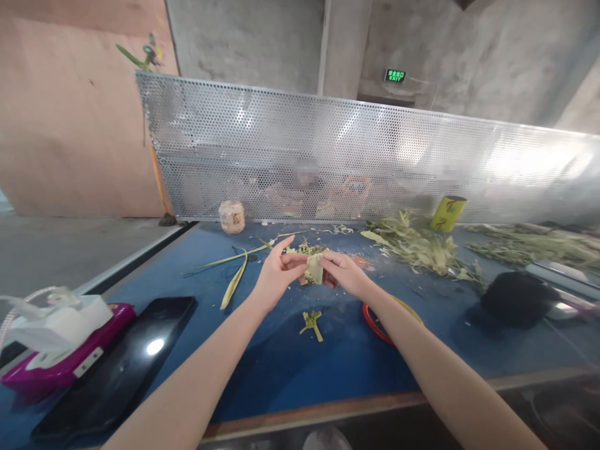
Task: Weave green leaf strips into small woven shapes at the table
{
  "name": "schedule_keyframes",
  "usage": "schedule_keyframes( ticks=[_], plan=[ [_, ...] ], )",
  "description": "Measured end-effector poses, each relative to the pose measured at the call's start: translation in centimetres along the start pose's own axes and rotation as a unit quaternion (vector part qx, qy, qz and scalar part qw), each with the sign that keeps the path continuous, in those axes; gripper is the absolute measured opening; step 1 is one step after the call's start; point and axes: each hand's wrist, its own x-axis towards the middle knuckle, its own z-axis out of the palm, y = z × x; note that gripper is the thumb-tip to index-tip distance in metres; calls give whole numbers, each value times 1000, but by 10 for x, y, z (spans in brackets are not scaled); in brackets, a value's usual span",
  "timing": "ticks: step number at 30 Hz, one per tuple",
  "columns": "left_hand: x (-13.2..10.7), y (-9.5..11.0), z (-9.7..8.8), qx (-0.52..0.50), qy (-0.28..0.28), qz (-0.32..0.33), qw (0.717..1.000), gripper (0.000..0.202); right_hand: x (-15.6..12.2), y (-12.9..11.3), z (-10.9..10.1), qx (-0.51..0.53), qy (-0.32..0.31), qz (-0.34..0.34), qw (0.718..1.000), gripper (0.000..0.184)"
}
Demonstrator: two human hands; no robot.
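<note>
A pale leaf piece [315,269], long axis running roughly 12 to 6, sits pinched between the left hand [275,275] at 9 o'clock and the equally near right hand [347,272] at 3.

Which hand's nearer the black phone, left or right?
Left. The left hand is beyond the black phone and to its right; the right hand is farther right, across the pale leaf-like piece both pinch.
</note>
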Motion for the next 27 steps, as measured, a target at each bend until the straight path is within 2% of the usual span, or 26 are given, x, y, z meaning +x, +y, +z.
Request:
schedule_keyframes(
  ticks=[4,8,14,18,22,27],
  plan=[
    [-1,-4,-1,49,13,0,999,77,-2,-2,3,-43,-21,13,999,21],
    [-4,-6,1,103,-15,31,994,80,-4,-4,5,-49,-45,32,997,23],
    [-5,0,1,131,-36,54,989,75,-1,0,1,82,-73,48,993,30],
    [-6,4,-2,219,-37,87,971,68,0,3,2,194,-88,44,976,34],
    [-8,6,-3,296,-31,107,949,67,0,5,5,217,-98,45,970,36],
    [-6,3,-2,236,-27,75,968,72,0,5,3,206,-100,46,972,34]
  ],
)
